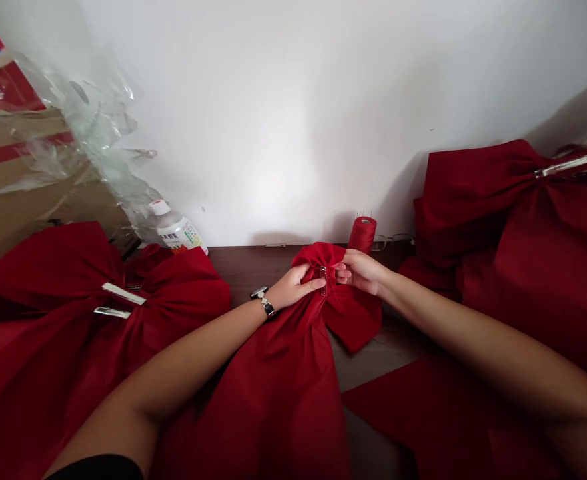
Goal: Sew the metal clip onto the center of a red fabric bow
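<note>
A red fabric bow [283,373] is gathered at its knot in front of me, its tail running down toward me. A silver hair clip [324,283] lies across the gathered middle. My left hand [296,287] is closed on the bow from the left, thumb pressed by the clip. Beside the clip on the right, my right hand [366,272] has its fingers curled in a pinch at the gathers. Whatever sits between those fingertips is too small to make out. Fine thread-like strands show near the clip.
Behind my right hand stands a red thread spool [363,233] with needles in its top. Other red bows with clips lie at left [173,283] and right [478,200]. A white-capped bottle [178,227] and a cardboard box [38,173] with plastic wrap stand against the wall.
</note>
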Demonstrator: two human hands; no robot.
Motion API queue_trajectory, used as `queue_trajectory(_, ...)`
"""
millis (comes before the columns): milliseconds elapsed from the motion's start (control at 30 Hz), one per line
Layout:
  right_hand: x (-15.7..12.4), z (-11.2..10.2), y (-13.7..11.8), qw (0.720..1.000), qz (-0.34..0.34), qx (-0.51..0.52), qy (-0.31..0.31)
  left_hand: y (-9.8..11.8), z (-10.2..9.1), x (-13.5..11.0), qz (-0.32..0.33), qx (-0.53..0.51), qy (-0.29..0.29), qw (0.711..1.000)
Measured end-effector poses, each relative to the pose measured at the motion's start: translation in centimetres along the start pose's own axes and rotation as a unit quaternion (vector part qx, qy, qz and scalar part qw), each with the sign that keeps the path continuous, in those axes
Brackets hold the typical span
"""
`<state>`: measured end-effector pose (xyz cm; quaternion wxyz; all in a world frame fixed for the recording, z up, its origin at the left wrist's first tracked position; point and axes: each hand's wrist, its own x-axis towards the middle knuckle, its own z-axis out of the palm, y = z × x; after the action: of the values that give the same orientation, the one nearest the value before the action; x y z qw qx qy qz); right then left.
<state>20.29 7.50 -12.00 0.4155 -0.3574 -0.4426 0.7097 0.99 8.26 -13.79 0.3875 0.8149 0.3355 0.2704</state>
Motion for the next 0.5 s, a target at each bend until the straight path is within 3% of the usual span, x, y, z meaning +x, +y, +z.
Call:
queue_trajectory(100,0.1,-1.7,-1.5,0.997,0.011,-0.066,0.046,-0.1,0.0,-0.1,-0.020,0.016,0.029,0.999)
queue_trajectory(267,-1.1,-4.1,-6.1,0.973,-0.056,-0.173,0.144,-0.4,-0.1,-0.1,-0.023,0.018,0.044,0.999)
queue_trajectory(300,-1.7,-3.9,-7.0,0.965,-0.077,-0.198,0.152,-0.4,-0.1,-0.1,-0.021,0.012,0.041,0.999)
queue_trajectory(400,-4.5,-1.8,-9.4,0.912,-0.226,-0.311,0.143,-0.4,-0.1,-0.1,-0.004,-0.012,0.025,1.000)
queue_trajectory(500,-8.0,0.8,-11.4,0.901,-0.343,-0.244,0.104,-0.4,-0.1,-0.1,0.013,-0.035,0.015,0.999)
